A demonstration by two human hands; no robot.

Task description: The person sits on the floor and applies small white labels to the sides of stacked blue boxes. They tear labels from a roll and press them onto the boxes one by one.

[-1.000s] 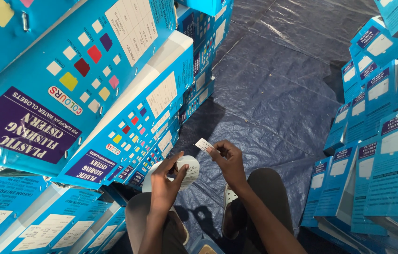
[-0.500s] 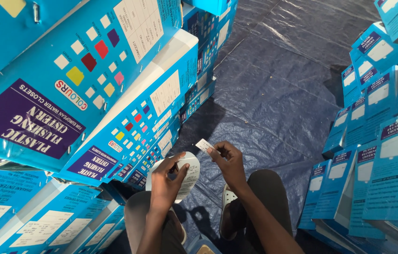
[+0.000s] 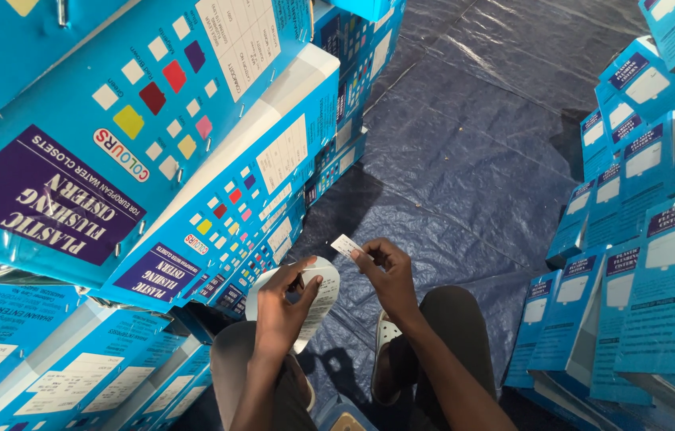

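Observation:
My left hand (image 3: 283, 310) grips a white roll of sticker labels (image 3: 318, 297) over my left knee, thumb on its face. My right hand (image 3: 386, 275) pinches a single small white sticker label (image 3: 345, 246) by one end, lifted just up and right of the roll. Both hands sit close together above my lap. A stack of blue cardboard boxes (image 3: 218, 183) with coloured squares and purple panels leans right beside my left hand.
More blue boxes (image 3: 641, 263) stand in rows along the right. A dark blue tarpaulin (image 3: 473, 144) covers the floor between the two stacks. My knees in dark trousers and a pale sandal (image 3: 385, 339) are at the bottom.
The hands have stayed nearly in place; the label roll in my left hand has turned slightly, and my right hand still holds the peeled sticker.

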